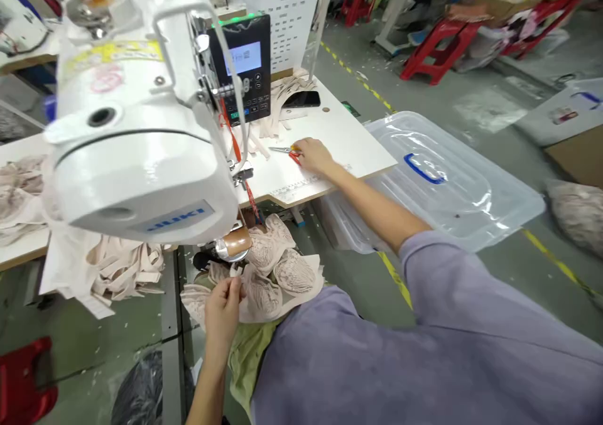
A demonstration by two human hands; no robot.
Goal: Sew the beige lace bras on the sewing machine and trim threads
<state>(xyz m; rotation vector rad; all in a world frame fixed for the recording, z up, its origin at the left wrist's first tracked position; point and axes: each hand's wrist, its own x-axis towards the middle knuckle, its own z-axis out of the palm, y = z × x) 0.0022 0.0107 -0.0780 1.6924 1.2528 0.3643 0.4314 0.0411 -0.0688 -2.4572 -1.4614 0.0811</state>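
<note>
My right hand (313,156) rests on the white table at the right of the sewing machine (141,161), its fingers closed round the orange-red handles of small scissors (281,150). The blades point left. Below the machine head, my left hand (226,299) pinches the edge of the beige lace bras (294,271), which lie bunched on my lap beside the machine's arm end. A green cloth (252,356) lies under them.
A control panel (245,67) and a black phone (301,99) are on the table behind the scissors. Beige strips (125,265) hang at the left. A clear lidded bin (452,180) stands right of the table, with red stools (438,48) farther back.
</note>
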